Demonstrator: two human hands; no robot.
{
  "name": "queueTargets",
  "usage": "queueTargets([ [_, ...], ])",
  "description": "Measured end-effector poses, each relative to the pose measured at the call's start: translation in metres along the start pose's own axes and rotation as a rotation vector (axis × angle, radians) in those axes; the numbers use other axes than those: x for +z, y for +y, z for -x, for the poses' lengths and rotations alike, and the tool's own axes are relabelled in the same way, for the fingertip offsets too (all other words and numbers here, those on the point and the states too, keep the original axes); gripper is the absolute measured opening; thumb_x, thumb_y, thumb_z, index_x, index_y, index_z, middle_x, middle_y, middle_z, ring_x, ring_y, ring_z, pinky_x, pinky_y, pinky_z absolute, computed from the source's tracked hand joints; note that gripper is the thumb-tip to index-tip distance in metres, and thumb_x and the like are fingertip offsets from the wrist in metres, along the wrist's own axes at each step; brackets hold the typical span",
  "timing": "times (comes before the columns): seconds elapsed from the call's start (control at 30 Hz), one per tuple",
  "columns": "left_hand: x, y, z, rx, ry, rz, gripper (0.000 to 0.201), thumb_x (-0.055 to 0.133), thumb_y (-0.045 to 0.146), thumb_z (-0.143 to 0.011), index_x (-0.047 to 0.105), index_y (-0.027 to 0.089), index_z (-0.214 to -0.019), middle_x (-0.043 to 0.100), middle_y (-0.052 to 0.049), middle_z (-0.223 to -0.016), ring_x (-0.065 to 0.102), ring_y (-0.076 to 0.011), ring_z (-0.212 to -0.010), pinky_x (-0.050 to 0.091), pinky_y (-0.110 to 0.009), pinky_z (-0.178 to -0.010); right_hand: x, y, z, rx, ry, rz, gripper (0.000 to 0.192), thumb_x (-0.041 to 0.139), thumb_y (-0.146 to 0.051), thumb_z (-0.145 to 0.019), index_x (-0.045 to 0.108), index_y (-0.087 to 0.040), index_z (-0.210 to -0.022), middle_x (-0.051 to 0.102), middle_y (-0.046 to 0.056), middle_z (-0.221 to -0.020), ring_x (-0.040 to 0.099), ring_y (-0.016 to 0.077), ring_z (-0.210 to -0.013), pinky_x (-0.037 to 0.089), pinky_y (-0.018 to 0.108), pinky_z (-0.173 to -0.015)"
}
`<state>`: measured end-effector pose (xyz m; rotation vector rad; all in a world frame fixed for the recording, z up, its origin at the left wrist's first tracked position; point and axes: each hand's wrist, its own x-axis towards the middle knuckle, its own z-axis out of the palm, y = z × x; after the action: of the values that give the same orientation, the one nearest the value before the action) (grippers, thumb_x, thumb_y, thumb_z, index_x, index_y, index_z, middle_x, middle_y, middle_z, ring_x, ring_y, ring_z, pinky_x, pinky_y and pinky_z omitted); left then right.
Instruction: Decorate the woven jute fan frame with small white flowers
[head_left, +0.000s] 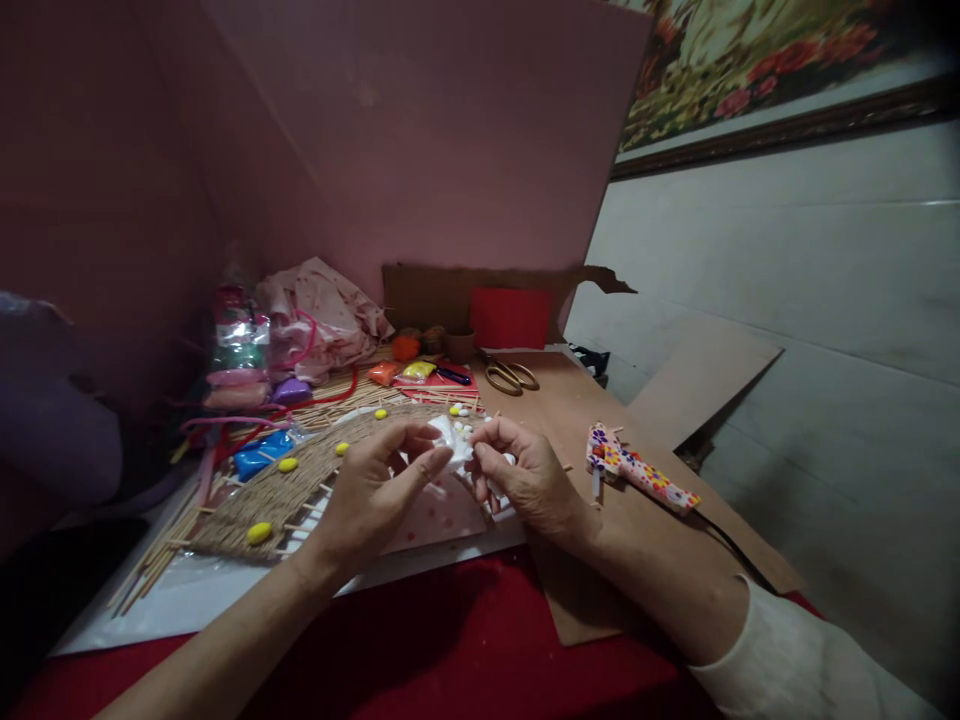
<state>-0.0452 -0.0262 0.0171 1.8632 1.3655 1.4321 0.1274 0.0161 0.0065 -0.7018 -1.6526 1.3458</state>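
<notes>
My left hand [369,492] is closed on a small white plastic packet [450,438], thumb and fingers pinching it; its white content looks like soft clay. My right hand [531,476] has its fingertips pinched together at the packet's right edge; whether they hold the bag or a bit of its content is too small to tell. Below both hands lies an arched, fan-like piece wrapped in brown twine [247,508] with sticks poking out. Yellow oval pieces [259,533] sit along it, and small white and yellow pieces [459,411] sit at its upper right.
Gold-handled scissors [511,377] rest on brown cardboard [577,400]. A flower-patterned glue gun [637,470] lies to the right. Behind are orange [383,373], yellow [418,371] and blue [262,454] clay packets, thin wooden sticks [330,411], a red card [511,318] and pink cloth [322,310].
</notes>
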Motion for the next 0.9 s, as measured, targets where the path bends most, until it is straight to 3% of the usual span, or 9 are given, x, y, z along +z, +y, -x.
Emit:
queueTargets([
  [0.1,0.0038,0.0005,0.001,-0.098,-0.058,0.09,0.018,0.064,0.033,-0.077,0.064,0.017,-0.083,0.064,-0.002,-0.077,0.058,-0.0126,-0.066,0.045,-0.024,-0.059,0.0009,0.001,0.003,-0.073,0.026,0.151,0.011,0.048,-0.027,-0.086,0.053,-0.018,-0.086,0.055,-0.006,-0.052,0.048,0.0064,-0.039,0.042,0.018,-0.041],
  [0.27,0.0032,0.003,-0.0017,-0.187,-0.06,0.134,0.015,0.062,0.029,-0.076,0.065,0.015,-0.08,0.065,-0.002,-0.071,0.055,-0.0111,-0.061,0.044,-0.022,-0.054,0.0005,0.0033,0.0049,-0.22,0.022,0.358,0.01,0.047,-0.022,-0.086,0.056,-0.017,-0.087,0.058,-0.003,-0.057,0.056,0.0085,-0.048,0.046,0.021,-0.05],
  [0.57,0.0025,0.0092,-0.0037,-0.281,-0.06,0.221,0.016,0.066,0.028,-0.069,0.066,0.014,-0.078,0.066,-0.001,-0.067,0.056,-0.0107,-0.055,0.044,-0.021,-0.051,-0.0001,0.0014,0.0046,-0.202,0.046,0.397,0.01,0.046,-0.021,-0.086,0.055,-0.017,-0.084,0.057,-0.004,-0.056,0.054,0.0079,-0.045,0.045,0.021,-0.051],
  [0.9,-0.0003,0.0042,-0.0016,-0.124,-0.104,-0.066,0.013,0.053,0.025,-0.08,0.062,0.016,-0.079,0.06,0.001,-0.065,0.051,-0.0095,-0.054,0.04,-0.021,-0.049,0.0009,-0.0026,0.0053,-0.17,0.034,0.442,0.011,0.049,-0.02,-0.083,0.052,-0.018,-0.072,0.055,-0.004,-0.055,0.052,0.0083,-0.044,0.04,0.021,-0.047],
])
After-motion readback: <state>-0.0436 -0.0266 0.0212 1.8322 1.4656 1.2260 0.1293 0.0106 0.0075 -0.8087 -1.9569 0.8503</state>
